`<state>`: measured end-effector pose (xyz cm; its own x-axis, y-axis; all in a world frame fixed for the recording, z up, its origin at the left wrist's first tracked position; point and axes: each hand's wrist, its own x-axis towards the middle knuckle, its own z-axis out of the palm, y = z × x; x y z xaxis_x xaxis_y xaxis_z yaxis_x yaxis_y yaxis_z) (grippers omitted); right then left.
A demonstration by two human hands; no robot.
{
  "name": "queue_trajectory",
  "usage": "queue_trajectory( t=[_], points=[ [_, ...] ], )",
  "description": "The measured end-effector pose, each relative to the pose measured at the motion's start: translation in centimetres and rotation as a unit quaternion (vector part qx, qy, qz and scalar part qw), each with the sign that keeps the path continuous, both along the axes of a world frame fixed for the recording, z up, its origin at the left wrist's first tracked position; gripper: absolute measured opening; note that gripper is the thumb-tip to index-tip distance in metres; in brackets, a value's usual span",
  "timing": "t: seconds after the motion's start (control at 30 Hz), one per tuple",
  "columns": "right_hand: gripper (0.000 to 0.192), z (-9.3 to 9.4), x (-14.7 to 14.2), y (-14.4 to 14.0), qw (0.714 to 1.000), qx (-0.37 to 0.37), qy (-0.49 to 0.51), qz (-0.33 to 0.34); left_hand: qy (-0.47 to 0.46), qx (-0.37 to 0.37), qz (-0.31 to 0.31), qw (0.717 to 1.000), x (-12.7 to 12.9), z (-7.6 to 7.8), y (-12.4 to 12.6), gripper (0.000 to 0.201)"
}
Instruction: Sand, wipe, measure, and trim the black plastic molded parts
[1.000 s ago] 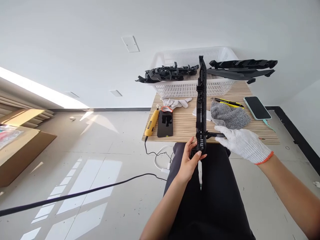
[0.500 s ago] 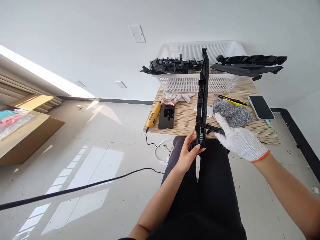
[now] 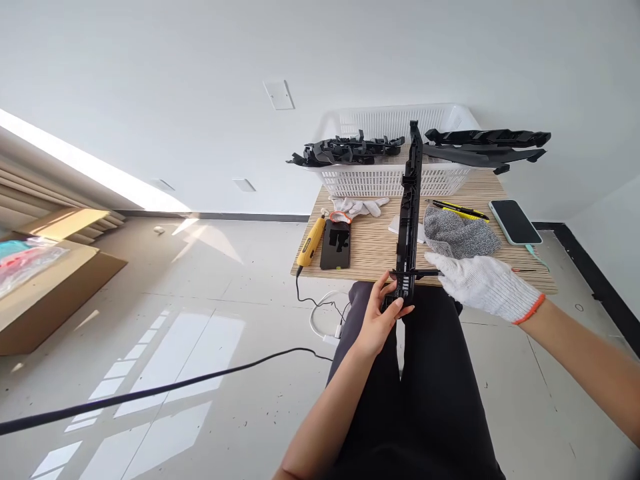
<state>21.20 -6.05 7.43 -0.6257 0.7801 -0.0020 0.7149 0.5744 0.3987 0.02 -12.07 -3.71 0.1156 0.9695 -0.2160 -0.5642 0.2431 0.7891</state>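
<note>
Black plastic strip [image 3: 409, 207] held in left grip [image 3: 376, 325]; gloved right grip [image 3: 479, 285] holds slim dark bar [image 3: 426, 273] across strip's near end.

Left hand [image 3: 377, 325] curled, right hand [image 3: 481, 283] gripping; forearms [image 3: 336, 400] converging.

Striped table [image 3: 373, 250] under basket [image 3: 360, 181], glove [image 3: 367, 207], phones [image 3: 515, 222]
</note>
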Motion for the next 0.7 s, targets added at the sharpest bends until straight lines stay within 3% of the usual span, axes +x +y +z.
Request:
queue_trajectory(
  t=[0.17, 0.47, 0.7],
  points=[
    [0.048, 0.3, -0.4, -0.7, 0.996, -0.038, 0.013, -0.080, -0.006, 0.007, -0.021, 1.000, -0.3, -0.1, -0.1, 0.059],
    [0.045, -1.5, -0.5, -1.4, 0.988, 0.003, 0.048, -0.144, -0.034, -0.009, -0.015, 0.999, -0.4, -0.1, 0.1, 0.051],
    [0.052, -0.9, -2.0, -1.9, 0.977, -0.006, 0.081, -0.199, -0.044, 0.001, -0.024, 0.999, -0.6, 0.0, 0.1, 0.052]
  ],
)
